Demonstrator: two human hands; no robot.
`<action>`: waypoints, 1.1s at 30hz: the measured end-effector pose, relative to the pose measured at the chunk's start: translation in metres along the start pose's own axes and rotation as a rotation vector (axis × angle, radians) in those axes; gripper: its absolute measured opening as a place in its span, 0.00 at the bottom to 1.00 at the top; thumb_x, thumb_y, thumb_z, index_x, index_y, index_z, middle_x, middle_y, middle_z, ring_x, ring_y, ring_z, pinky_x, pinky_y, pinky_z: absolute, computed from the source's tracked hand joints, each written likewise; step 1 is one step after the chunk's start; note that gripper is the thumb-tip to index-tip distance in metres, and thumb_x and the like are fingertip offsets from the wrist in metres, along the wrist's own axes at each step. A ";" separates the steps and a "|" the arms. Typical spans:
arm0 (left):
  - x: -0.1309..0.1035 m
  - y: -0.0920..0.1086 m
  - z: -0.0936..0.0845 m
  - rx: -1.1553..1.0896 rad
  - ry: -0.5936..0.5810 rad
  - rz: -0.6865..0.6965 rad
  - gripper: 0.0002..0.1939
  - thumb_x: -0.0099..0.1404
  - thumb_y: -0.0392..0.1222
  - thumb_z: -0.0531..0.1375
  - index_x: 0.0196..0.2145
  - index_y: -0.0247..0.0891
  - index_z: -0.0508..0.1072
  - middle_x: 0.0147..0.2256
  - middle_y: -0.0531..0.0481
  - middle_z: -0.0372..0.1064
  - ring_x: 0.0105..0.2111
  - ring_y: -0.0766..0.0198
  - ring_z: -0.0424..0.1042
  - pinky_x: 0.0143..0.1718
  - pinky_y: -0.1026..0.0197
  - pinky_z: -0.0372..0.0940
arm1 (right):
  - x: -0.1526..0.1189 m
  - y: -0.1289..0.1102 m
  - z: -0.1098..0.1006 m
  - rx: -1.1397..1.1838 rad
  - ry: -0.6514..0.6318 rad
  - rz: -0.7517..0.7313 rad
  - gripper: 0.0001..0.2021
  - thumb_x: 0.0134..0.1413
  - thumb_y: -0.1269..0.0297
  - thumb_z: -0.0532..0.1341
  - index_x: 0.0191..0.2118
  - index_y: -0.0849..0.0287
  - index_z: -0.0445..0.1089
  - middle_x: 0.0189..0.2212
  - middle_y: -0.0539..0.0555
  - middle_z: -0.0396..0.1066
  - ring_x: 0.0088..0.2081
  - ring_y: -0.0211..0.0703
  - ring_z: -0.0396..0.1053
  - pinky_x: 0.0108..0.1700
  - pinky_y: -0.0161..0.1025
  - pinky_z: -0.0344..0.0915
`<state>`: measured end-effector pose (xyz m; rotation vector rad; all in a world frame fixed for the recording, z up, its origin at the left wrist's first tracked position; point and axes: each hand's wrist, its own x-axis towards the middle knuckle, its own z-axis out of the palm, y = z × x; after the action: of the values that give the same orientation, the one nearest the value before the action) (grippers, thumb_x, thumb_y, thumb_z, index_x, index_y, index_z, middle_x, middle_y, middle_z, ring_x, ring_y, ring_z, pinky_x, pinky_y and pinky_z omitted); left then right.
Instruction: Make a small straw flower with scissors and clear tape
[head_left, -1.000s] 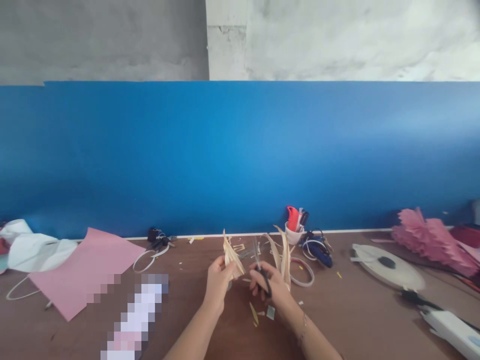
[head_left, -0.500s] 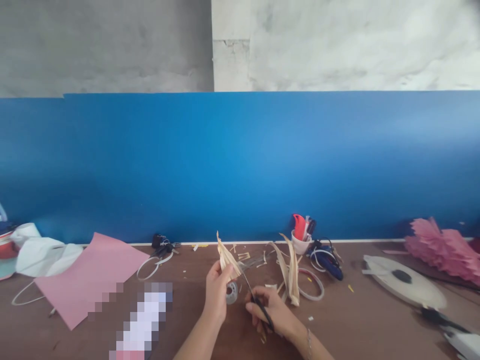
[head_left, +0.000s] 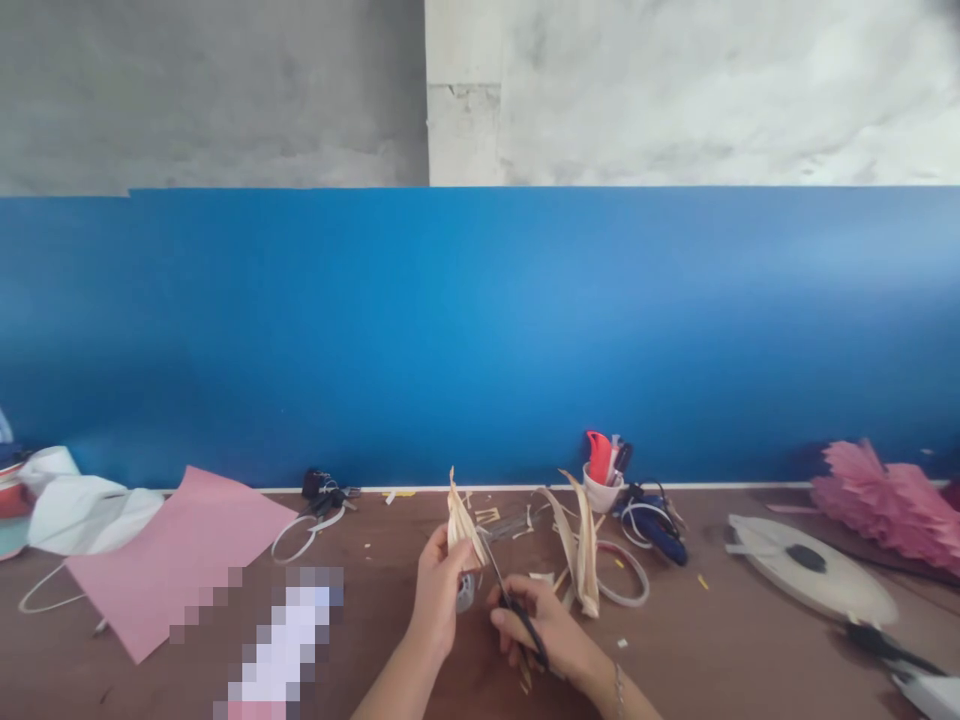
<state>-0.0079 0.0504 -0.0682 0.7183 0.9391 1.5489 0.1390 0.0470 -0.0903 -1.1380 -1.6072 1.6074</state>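
Between the thumb and fingers of my left hand [head_left: 436,592] is a pale, dry corn husk [head_left: 465,535], its pointed tip up. My right hand [head_left: 541,625] grips a pair of dark-handled scissors [head_left: 517,608], whose blades reach up to the husk's lower right edge. Whether the blades are cutting into it I cannot tell. Just behind my left hand a clear roll of tape [head_left: 466,594] is partly hidden. More husk strips [head_left: 585,550] stand right of the scissors, and small husk scraps [head_left: 487,516] lie behind the hands.
A white cup [head_left: 602,492] of pens and a red-handled tool stands by the blue partition [head_left: 465,330]. Pink paper [head_left: 184,560] and white cloth-like material [head_left: 94,515] lie left. A flat pale oval object [head_left: 814,568], a cord and pink ruffled paper [head_left: 885,505] occupy the right.
My left hand and the husk have shifted slightly right, and the husk stands more upright. The tape roll is now more covered by my hand. The scissors have barely moved.
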 end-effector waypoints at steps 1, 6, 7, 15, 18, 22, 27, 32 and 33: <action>0.000 0.000 0.000 -0.007 -0.005 0.005 0.13 0.49 0.42 0.65 0.34 0.35 0.73 0.26 0.51 0.72 0.25 0.66 0.69 0.29 0.66 0.61 | -0.001 -0.001 0.000 -0.006 -0.004 0.000 0.20 0.39 0.49 0.64 0.33 0.61 0.64 0.16 0.45 0.66 0.14 0.32 0.63 0.13 0.26 0.50; -0.003 0.002 0.003 -0.017 -0.031 -0.003 0.12 0.50 0.41 0.65 0.33 0.35 0.72 0.26 0.52 0.71 0.25 0.67 0.68 0.29 0.66 0.59 | -0.002 -0.004 0.003 -0.019 0.006 -0.002 0.19 0.38 0.51 0.64 0.31 0.61 0.64 0.15 0.45 0.65 0.15 0.31 0.62 0.15 0.26 0.52; -0.003 0.002 0.003 -0.020 -0.033 -0.003 0.12 0.50 0.40 0.65 0.33 0.35 0.72 0.26 0.52 0.71 0.25 0.67 0.68 0.29 0.66 0.59 | -0.001 -0.004 0.003 -0.023 0.010 -0.001 0.18 0.38 0.51 0.64 0.31 0.61 0.64 0.15 0.45 0.65 0.15 0.31 0.62 0.15 0.26 0.51; -0.003 0.002 0.003 0.014 -0.012 -0.009 0.13 0.49 0.40 0.65 0.34 0.35 0.73 0.26 0.51 0.71 0.26 0.65 0.68 0.30 0.65 0.60 | -0.001 -0.005 0.003 -0.024 0.027 0.008 0.19 0.40 0.51 0.63 0.32 0.62 0.64 0.16 0.46 0.65 0.14 0.31 0.62 0.13 0.25 0.49; -0.002 -0.001 0.001 0.041 -0.009 -0.012 0.14 0.49 0.42 0.64 0.35 0.35 0.73 0.27 0.52 0.71 0.26 0.66 0.68 0.30 0.65 0.60 | -0.001 -0.004 0.003 -0.023 0.032 0.010 0.19 0.40 0.50 0.63 0.32 0.62 0.64 0.15 0.46 0.65 0.14 0.31 0.62 0.12 0.25 0.48; -0.002 -0.003 0.001 0.048 -0.036 0.000 0.14 0.51 0.44 0.63 0.36 0.36 0.73 0.27 0.52 0.70 0.27 0.66 0.67 0.30 0.65 0.60 | 0.001 0.000 0.004 -0.020 0.040 0.012 0.20 0.39 0.49 0.63 0.31 0.61 0.65 0.15 0.45 0.65 0.13 0.31 0.62 0.12 0.25 0.50; -0.002 -0.006 0.000 0.066 -0.045 0.018 0.14 0.50 0.43 0.64 0.35 0.35 0.72 0.25 0.53 0.66 0.25 0.68 0.64 0.28 0.66 0.58 | 0.001 -0.001 0.004 -0.033 0.055 0.005 0.20 0.38 0.48 0.64 0.31 0.61 0.64 0.14 0.45 0.65 0.13 0.32 0.61 0.12 0.25 0.49; 0.000 -0.007 0.001 0.058 -0.014 0.012 0.13 0.47 0.38 0.64 0.33 0.34 0.72 0.24 0.54 0.67 0.24 0.68 0.64 0.28 0.66 0.58 | 0.000 -0.003 0.004 -0.021 0.052 0.014 0.20 0.39 0.49 0.64 0.31 0.61 0.64 0.14 0.45 0.65 0.13 0.32 0.62 0.12 0.25 0.49; 0.000 -0.007 0.001 0.060 -0.011 0.005 0.13 0.47 0.38 0.63 0.33 0.35 0.72 0.23 0.54 0.67 0.23 0.69 0.64 0.27 0.67 0.58 | 0.000 -0.003 0.004 -0.023 0.053 0.014 0.19 0.39 0.49 0.64 0.31 0.61 0.65 0.15 0.45 0.65 0.13 0.32 0.62 0.12 0.25 0.49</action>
<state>-0.0034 0.0507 -0.0736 0.7711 0.9801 1.5252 0.1353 0.0456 -0.0874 -1.1965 -1.5903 1.5584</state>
